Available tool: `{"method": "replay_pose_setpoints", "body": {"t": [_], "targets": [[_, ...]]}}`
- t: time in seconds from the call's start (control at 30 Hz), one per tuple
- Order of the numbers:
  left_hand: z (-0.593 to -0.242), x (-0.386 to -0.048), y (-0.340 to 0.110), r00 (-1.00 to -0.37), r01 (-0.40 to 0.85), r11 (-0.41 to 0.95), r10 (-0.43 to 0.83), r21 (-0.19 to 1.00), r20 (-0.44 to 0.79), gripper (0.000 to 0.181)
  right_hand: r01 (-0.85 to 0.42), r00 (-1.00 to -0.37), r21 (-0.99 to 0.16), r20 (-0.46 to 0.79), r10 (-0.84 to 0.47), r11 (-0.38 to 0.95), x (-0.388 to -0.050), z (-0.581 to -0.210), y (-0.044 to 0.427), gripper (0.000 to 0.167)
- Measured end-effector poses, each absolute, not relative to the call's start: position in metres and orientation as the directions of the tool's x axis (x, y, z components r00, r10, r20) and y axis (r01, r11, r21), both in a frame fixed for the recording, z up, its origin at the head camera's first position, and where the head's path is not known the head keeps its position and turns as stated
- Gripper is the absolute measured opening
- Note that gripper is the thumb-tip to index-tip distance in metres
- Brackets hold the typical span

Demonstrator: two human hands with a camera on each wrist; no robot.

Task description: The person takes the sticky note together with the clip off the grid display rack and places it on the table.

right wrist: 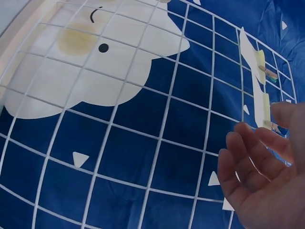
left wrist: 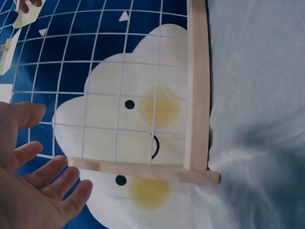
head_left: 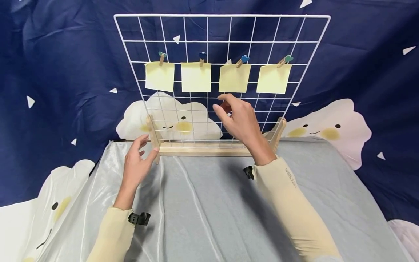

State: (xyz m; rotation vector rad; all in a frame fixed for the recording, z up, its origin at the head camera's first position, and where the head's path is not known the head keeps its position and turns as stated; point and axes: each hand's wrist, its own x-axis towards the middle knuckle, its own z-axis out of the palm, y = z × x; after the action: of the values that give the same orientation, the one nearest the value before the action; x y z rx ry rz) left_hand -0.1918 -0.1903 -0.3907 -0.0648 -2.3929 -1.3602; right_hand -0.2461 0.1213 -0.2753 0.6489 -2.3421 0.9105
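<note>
Several pale yellow sticky notes hang in a row on a white wire grid [head_left: 207, 40], each under a small wooden clothespin with a heart on it. The leftmost note [head_left: 159, 76] has a green-heart clothespin [head_left: 162, 59]; the rightmost note [head_left: 273, 79] has another green one. My right hand [head_left: 240, 118] is raised before the grid, just below the third note [head_left: 234, 78], its fingers loosely bent around nothing. Low at the left, my left hand [head_left: 137, 163] is beside the stand's wooden foot [head_left: 153, 134], fingers spread and holding nothing. Whether its thumb touches the foot I cannot tell.
A wooden crossbar [head_left: 203, 150] joins the two feet of the grid stand. Grey cloth [head_left: 196, 203] with creases covers the table. Behind hangs a dark blue curtain [head_left: 65, 72] with white clouds and triangles.
</note>
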Motion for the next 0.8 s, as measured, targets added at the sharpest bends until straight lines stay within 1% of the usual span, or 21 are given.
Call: {"method": "replay_pose_setpoints", "body": {"t": [0.37,0.6,0.8], "targets": [[-0.376,-0.199,-0.182,-0.919,0.256,0.431,-0.17,0.865,0.356,0.055,-0.608,-0.741,-0.463,0.623,-0.25,0.645,-0.251,-0.262,0.11,0.034],[-0.372,-0.204,-0.182,-0.912,0.263,0.419,-0.186,0.869,0.366,0.054,-0.595,-0.754,-0.469,0.607,-0.252,0.653,-0.253,-0.256,0.106,0.035],[-0.364,-0.207,-0.181,-0.909,0.28,0.368,-0.194,0.886,0.368,0.054,-0.6,-0.746,-0.46,0.617,-0.251,0.654,-0.256,-0.248,0.103,0.034]]}}
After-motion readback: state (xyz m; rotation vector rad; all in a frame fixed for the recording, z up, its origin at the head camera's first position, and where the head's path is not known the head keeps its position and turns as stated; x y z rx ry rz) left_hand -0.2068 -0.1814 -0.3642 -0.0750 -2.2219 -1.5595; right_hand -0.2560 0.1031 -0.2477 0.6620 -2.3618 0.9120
